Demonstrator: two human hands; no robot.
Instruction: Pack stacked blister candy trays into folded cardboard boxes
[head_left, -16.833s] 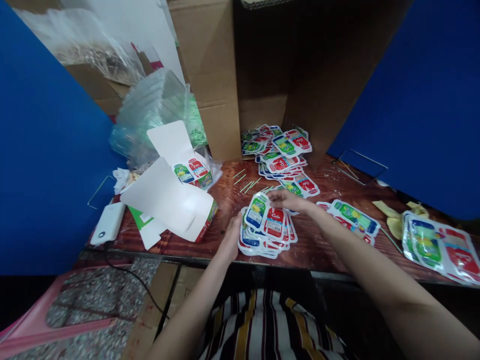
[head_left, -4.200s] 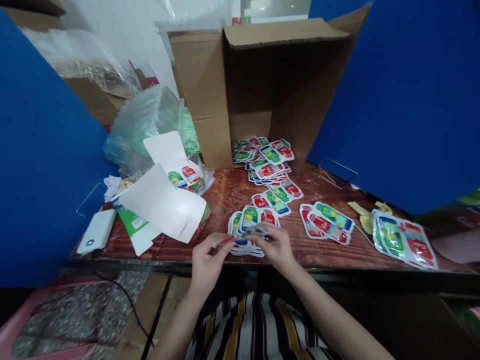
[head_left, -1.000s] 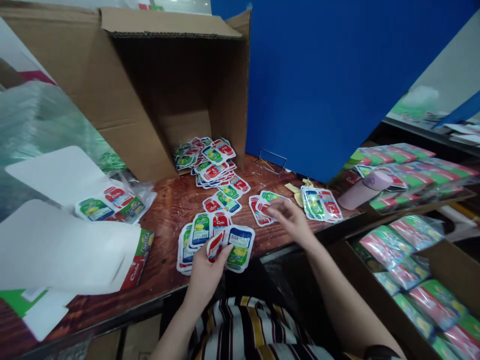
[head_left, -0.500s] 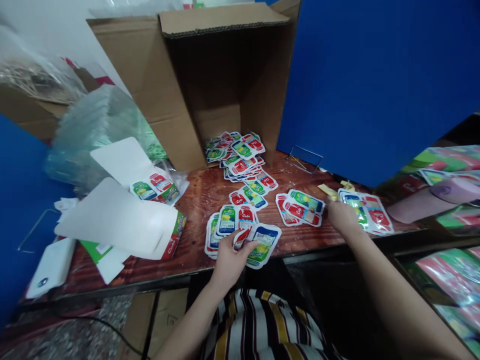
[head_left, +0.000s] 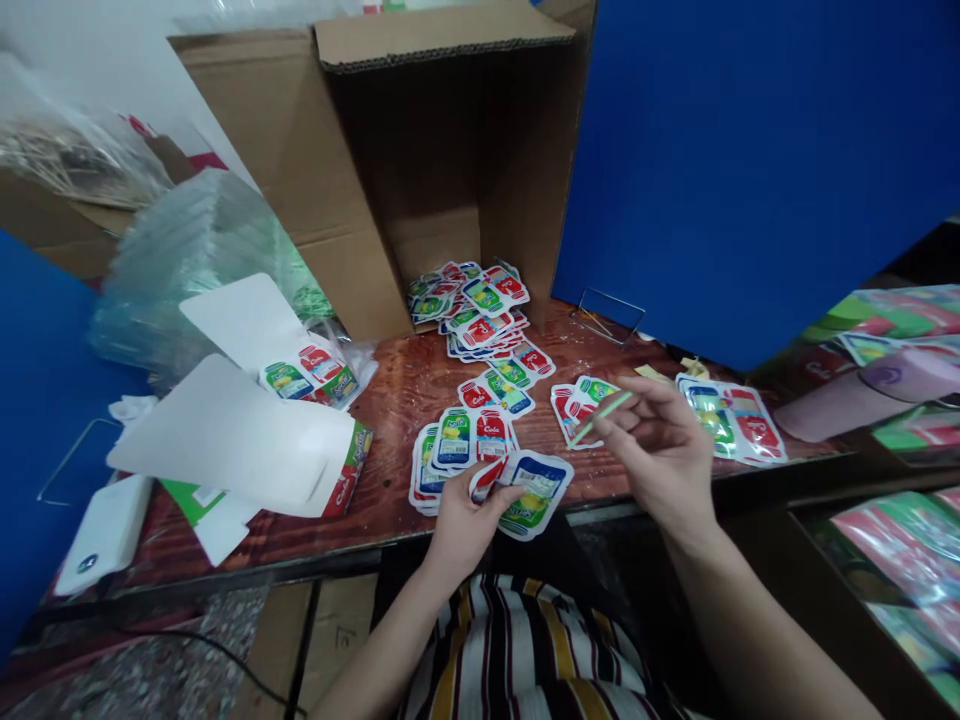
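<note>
Right hand [head_left: 667, 455] nearer the folded card [head_left: 541, 492], now with a green stick [head_left: 602, 417].

Top pack [head_left: 471, 438] on stack by L hand [head_left: 469, 515]: "Cola" on red half, prob. "Sprite" on green. Bent pack [head_left: 538, 490] in L hand: same green brand, upside down. Open white box [head_left: 354, 475], printed side: "Cola", prob. "Sprite" too. Loose pack [head_left: 496, 396] behind stack: "Cola" on red half. White device [head_left: 101, 535]: round logo, illeg.
</note>
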